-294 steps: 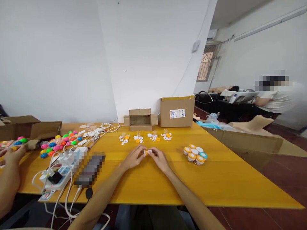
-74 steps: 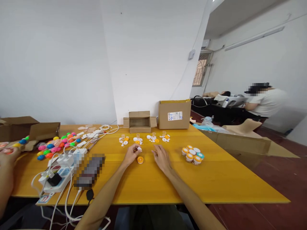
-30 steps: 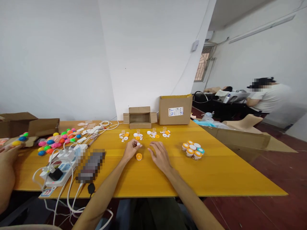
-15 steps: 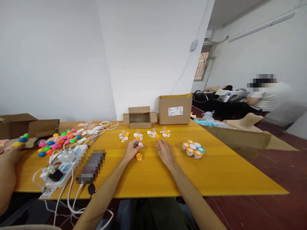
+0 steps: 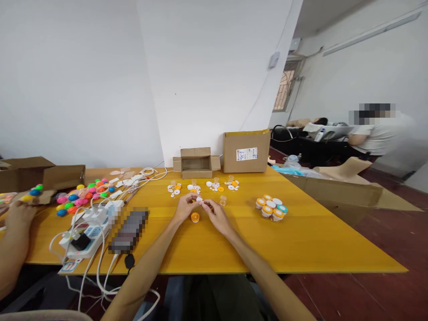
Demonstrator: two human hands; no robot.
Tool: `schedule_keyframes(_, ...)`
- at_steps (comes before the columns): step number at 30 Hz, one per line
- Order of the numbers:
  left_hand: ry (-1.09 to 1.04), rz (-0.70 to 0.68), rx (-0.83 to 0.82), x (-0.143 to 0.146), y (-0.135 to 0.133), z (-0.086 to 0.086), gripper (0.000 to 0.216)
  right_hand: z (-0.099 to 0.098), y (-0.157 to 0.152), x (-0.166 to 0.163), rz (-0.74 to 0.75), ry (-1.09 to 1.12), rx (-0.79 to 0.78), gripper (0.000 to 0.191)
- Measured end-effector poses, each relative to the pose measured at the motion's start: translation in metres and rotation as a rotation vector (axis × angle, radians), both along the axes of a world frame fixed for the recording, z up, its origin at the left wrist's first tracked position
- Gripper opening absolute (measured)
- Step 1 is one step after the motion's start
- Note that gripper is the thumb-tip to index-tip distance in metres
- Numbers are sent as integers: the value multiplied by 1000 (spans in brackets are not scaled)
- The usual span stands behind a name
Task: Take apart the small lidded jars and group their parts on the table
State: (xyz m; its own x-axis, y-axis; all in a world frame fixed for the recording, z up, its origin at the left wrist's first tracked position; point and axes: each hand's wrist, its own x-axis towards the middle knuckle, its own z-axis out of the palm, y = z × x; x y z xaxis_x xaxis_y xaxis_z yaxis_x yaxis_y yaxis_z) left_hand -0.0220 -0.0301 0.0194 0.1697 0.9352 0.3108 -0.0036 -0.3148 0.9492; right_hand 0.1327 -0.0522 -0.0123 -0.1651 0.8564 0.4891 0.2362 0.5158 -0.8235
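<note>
Over the middle of the table, my left hand (image 5: 185,207) pinches a small white piece with dark dots (image 5: 199,199). My right hand (image 5: 216,215) meets it from the other side, its thumb and fingertips closed at the piece's edge. Just below my hands stands an orange-topped round part (image 5: 195,217). A small clear cup (image 5: 223,200) sits on the table beyond my right hand. Farther back lie several small groups of white and orange discs, dotted pieces and clear cups (image 5: 231,179).
Capped jars (image 5: 274,207) cluster on the right. Behind are an open small carton (image 5: 196,166) and a taller cardboard box (image 5: 246,151). A power strip (image 5: 90,236), cables, a phone (image 5: 129,229) and coloured balls (image 5: 77,196) crowd the left, where another person's hand (image 5: 20,216) reaches in.
My right hand has moved left to join my left hand at the white dotted piece. The clear cup now shows on the table where my right hand was.
</note>
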Motion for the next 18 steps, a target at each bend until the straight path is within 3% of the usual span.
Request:
schedule_keyframes(8,-62,-71,-82,0,-2,1,35,3,3,4,174,92,-162,50)
schedule_keyframes(18,-96,-71,-124,2,-5,3,37,6,1,3,198,123,-194,58)
